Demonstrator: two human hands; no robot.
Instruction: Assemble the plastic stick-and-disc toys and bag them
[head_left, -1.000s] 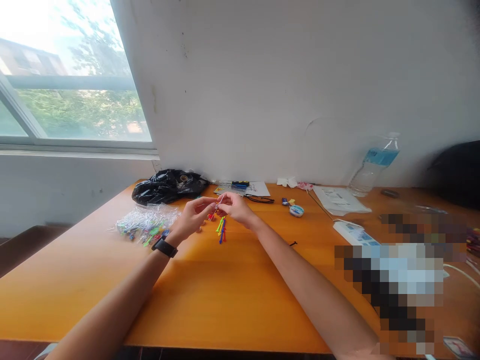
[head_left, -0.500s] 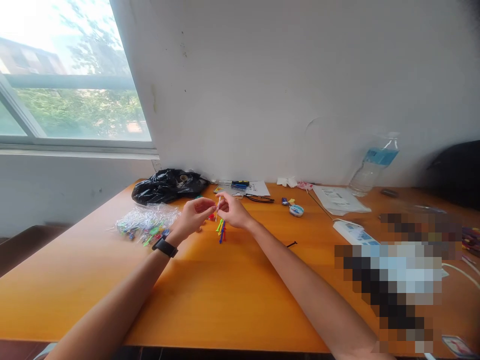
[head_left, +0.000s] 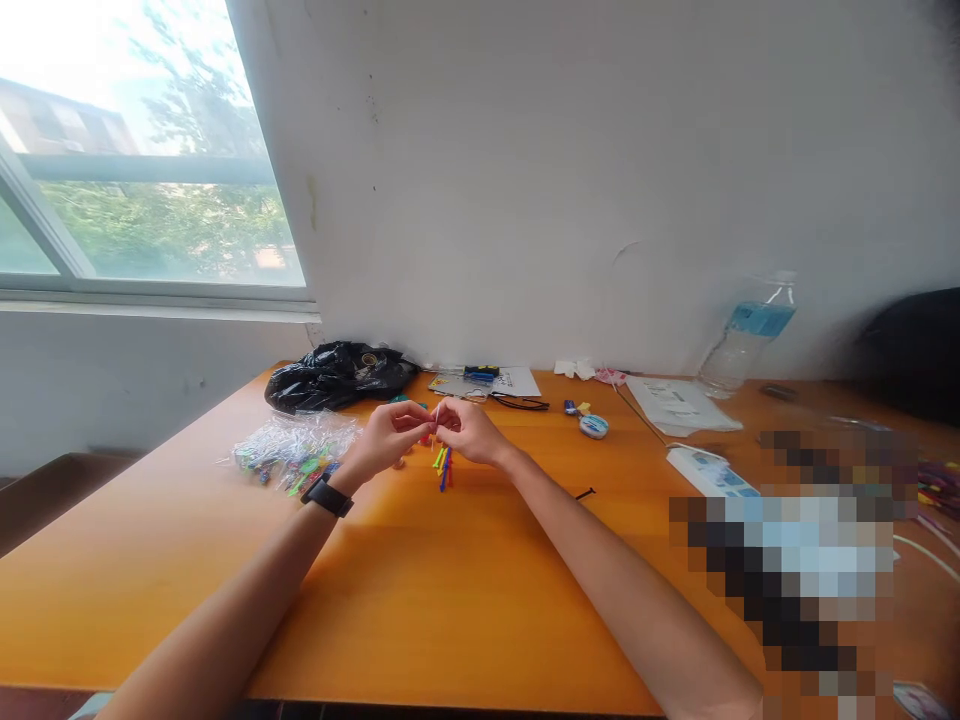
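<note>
My left hand (head_left: 388, 436), with a dark watch (head_left: 328, 495) on its wrist, is closed in a pinch. Its fingertips meet those of my right hand (head_left: 471, 432), also pinched, above the middle of the table. Between them a thin white stick (head_left: 438, 412) stands nearly upright, mostly covered by the fingers. Just below the hands lies a small bunch of yellow, blue and red plastic sticks (head_left: 445, 470), some with arrow-like ends. A red piece behind the fingertips is partly hidden.
A clear bag of small plastic pieces (head_left: 292, 445) lies left, before a black plastic bag (head_left: 337, 378). Rightward are a round white container (head_left: 593, 427), a black stick (head_left: 586, 493), a power strip (head_left: 712, 470) and a bottle (head_left: 750, 335). A blurred-out patch covers the right side.
My right fingers have curled in and closed around the white stick, so less of it shows. Both hands' fingertips are closer together. The view has shifted slightly.
</note>
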